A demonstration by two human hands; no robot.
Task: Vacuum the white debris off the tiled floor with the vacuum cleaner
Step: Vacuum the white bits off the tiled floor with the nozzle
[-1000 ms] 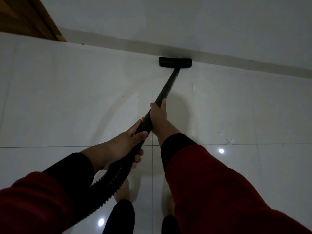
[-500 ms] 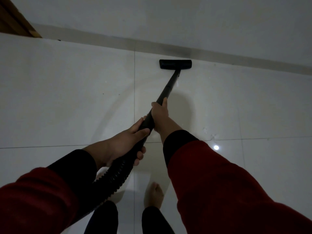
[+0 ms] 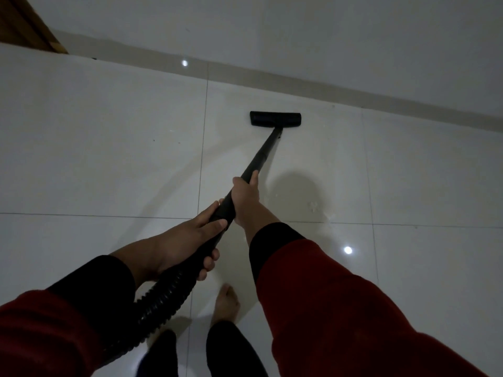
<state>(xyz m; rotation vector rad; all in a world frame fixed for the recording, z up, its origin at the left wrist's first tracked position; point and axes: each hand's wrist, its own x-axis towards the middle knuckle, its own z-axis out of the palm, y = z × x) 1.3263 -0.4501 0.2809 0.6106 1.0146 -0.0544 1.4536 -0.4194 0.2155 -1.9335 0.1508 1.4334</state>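
Note:
The black vacuum wand (image 3: 261,156) runs from my hands out to its flat floor head (image 3: 275,119), which lies on the white tiled floor (image 3: 109,159) a short way from the wall. My right hand (image 3: 245,198) grips the wand higher up, with the thumb along the tube. Just behind it my left hand (image 3: 196,238) grips the wand where the ribbed black hose (image 3: 160,300) begins. A small patch of white debris (image 3: 313,206) lies on the tile to the right of my right hand, with a few specks near the grout line (image 3: 330,220).
A white wall with a grey skirting strip (image 3: 353,95) runs across the far side. Brown wooden furniture (image 3: 24,23) fills the top left corner. My bare foot (image 3: 226,303) stands on the tile below my hands. Ceiling lights reflect off the glossy floor (image 3: 347,250).
The floor head has come back from the skirting toward me. The view has tilted and shifted, so the debris patch now lies closer to my right hand.

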